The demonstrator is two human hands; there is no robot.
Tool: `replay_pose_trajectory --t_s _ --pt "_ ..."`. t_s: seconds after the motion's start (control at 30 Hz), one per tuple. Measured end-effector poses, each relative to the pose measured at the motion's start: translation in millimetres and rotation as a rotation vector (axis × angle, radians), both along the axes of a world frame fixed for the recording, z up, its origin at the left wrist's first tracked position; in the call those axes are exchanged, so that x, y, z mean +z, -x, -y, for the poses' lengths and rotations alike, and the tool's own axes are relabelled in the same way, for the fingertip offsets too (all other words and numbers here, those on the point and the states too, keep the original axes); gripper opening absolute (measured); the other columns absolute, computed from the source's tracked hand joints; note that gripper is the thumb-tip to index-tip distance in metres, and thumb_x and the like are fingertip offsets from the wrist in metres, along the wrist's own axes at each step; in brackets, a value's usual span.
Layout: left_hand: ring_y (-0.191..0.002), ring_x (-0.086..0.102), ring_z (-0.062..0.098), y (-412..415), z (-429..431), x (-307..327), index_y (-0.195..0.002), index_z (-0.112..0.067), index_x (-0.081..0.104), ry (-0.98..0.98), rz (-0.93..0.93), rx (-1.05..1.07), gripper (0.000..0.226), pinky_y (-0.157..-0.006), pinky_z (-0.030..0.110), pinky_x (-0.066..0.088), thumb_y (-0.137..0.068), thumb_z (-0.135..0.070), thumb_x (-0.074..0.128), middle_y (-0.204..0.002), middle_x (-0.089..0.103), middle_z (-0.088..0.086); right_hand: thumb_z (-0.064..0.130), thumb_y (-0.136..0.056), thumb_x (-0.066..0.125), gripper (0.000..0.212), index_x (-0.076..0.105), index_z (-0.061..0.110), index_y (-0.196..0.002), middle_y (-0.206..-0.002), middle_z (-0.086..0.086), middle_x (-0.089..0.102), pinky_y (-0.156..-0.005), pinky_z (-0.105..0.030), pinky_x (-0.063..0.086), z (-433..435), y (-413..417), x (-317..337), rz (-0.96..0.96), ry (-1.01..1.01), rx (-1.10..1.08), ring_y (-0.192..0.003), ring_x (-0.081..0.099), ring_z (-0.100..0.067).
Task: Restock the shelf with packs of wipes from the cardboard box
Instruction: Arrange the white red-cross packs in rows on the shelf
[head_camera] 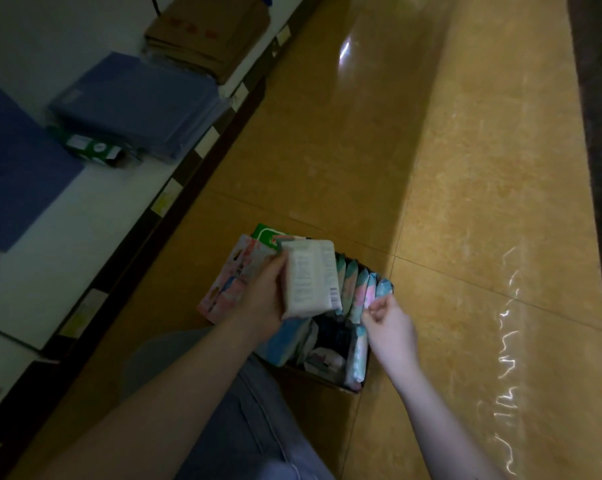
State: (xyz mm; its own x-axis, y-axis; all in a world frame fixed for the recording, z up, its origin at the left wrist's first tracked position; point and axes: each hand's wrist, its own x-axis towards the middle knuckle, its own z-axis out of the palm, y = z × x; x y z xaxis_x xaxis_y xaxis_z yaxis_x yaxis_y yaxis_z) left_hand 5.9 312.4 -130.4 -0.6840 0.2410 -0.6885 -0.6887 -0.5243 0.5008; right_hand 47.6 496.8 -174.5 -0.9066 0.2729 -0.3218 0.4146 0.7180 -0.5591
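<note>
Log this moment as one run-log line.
stage: picking from cardboard box | left hand: holds white wipes pack over box | right hand: curled at standing packs, grip unclear | shelf: pack not yet placed

Dim, shelf [60, 216] left of the fingers [374, 308] in bluish shadow, white glare streaks on glossy floor [472, 209] right of them, soft blur, edges warped.
</note>
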Motion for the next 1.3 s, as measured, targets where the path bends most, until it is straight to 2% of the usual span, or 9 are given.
replay_pose_trajectory --t_s 0.2,0.3,0.4,0.5,0.67,0.83,1.03,1.17,1.3 --pt "-0.115 0.054 0.027 -1 10 5 -0.132 -0.023 0.051 -0.264 0.115 0.065 0.058 -0.092 0.044 0.041 -0.088 -0.057 0.036 -0.130 0.058 0.007 0.032 -0.087 0.058 0.026 0.054 0.011 -0.102 -0.095 -0.005 0.063 -0.067 -0.031 0.050 12 -10 -4 0.291 -0.391 0.266 -0.087 0.063 -0.023" --pt "-0.125 0.045 0.020 -3 4 1 -0.137 -0.026 0.042 -0.007 0.089 -0.133 0.051 -0.106 0.045 0.027 -0.095 -0.052 0.030 -0.133 0.051 -0.007 0.018 -0.087 0.056 0.022 0.054 0.011 -0.108 -0.103 -0.006 0.064 -0.072 -0.033 0.051 18 -10 -7 0.307 -0.417 0.289 -0.094 0.063 -0.024" --pt "-0.115 0.051 -0.002 -11 6 2 -0.128 -0.013 0.053 0.008 -0.168 -0.042 0.056 -0.106 0.029 0.029 -0.081 -0.043 0.060 -0.110 0.064 -0.025 0.016 -0.085 0.058 0.025 0.052 0.011 -0.109 -0.102 -0.006 0.063 -0.066 -0.030 0.047 20 -8 1 0.320 -0.404 0.277 -0.093 0.063 -0.024" --pt "-0.119 0.048 0.024 -10 6 5 -0.112 -0.018 0.062 -0.249 0.047 0.034 0.064 -0.098 0.040 0.035 -0.062 -0.058 0.056 -0.118 0.061 0.005 0.025 -0.081 0.066 0.039 0.047 0.013 -0.112 -0.099 -0.005 0.062 -0.063 -0.030 0.047 15 -2 21 0.340 -0.369 0.258 -0.090 0.062 -0.024" --pt "-0.077 0.063 0.023 -6 5 10 -0.086 -0.012 0.075 -0.193 0.063 0.069 0.053 -0.069 0.033 0.051 -0.075 -0.057 0.050 -0.087 0.066 0.010 0.029 -0.074 0.072 0.041 0.055 0.014 -0.108 -0.090 -0.004 0.062 -0.062 -0.036 0.047 7 19 60 0.330 -0.172 0.225 -0.083 0.063 -0.023" --pt "-0.057 0.069 0.016 -2 4 14 -0.097 -0.013 0.061 -0.110 -0.004 -0.025 0.042 -0.065 0.028 0.058 -0.095 -0.047 0.037 -0.085 0.071 0.000 0.018 -0.081 0.064 0.012 0.066 0.006 -0.080 -0.072 -0.009 0.068 -0.059 -0.037 0.047 16 42 61 0.187 0.273 0.176 -0.065 0.063 -0.023" --pt "-0.081 0.071 0.020 2 22 23 -0.098 -0.020 0.072 0.043 -0.046 0.027 0.029 -0.067 0.034 0.054 -0.080 -0.040 0.061 -0.092 0.074 0.006 0.015 -0.091 0.049 0.018 0.059 0.001 -0.087 -0.072 -0.007 0.052 -0.059 -0.031 0.035 45 59 70 0.021 0.445 0.176 -0.063 0.047 -0.016" --pt "-0.100 0.067 0.028 8 33 31 -0.124 -0.013 0.059 0.140 -0.061 0.126 0.071 -0.066 0.034 0.058 -0.062 -0.044 0.072 -0.114 0.068 0.012 0.020 -0.097 0.042 0.022 0.052 0.008 -0.113 -0.107 -0.012 0.060 -0.082 -0.042 0.050 70 72 85 -0.044 0.547 0.155 -0.096 0.059 -0.028" --pt "-0.108 0.062 0.031 15 53 47 -0.124 -0.013 0.061 0.110 -0.086 0.168 0.065 -0.090 0.044 0.052 -0.074 -0.055 0.063 -0.119 0.065 0.014 0.019 -0.099 0.039 0.020 0.052 0.011 -0.112 -0.101 -0.010 0.062 -0.065 -0.030 0.047 91 83 100 -0.069 0.710 0.125 -0.089 0.061 -0.024"
